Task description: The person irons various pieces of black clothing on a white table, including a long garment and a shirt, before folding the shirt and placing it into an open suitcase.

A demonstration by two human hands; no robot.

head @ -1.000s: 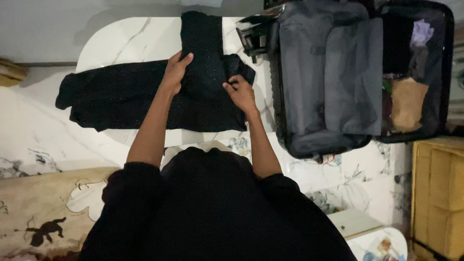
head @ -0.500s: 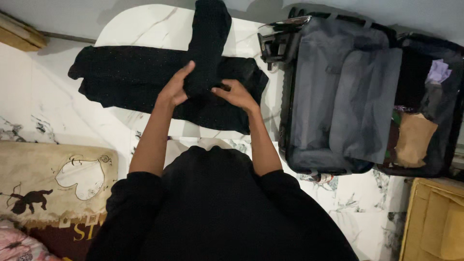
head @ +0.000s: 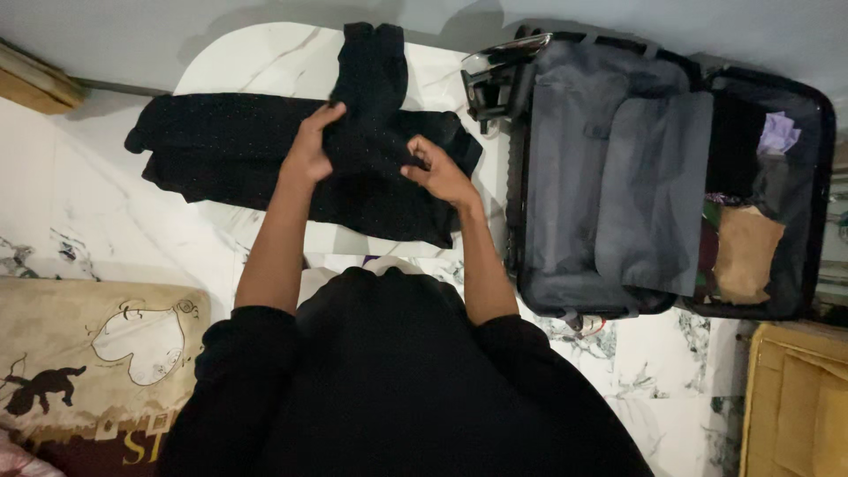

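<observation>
One black garment is lying across the white marble table, with one open suitcase sitting just beside it. Left hand and right hand are both pinching its folded middle section, fingers curled closed on the cloth.

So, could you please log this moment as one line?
left hand: grips black garment | right hand: grips it too | open suitcase: right of it

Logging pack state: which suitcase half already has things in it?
The right half, farthest from the hands: it holds a purple cloth and brown packet. The left half shows only grey lining.
</observation>
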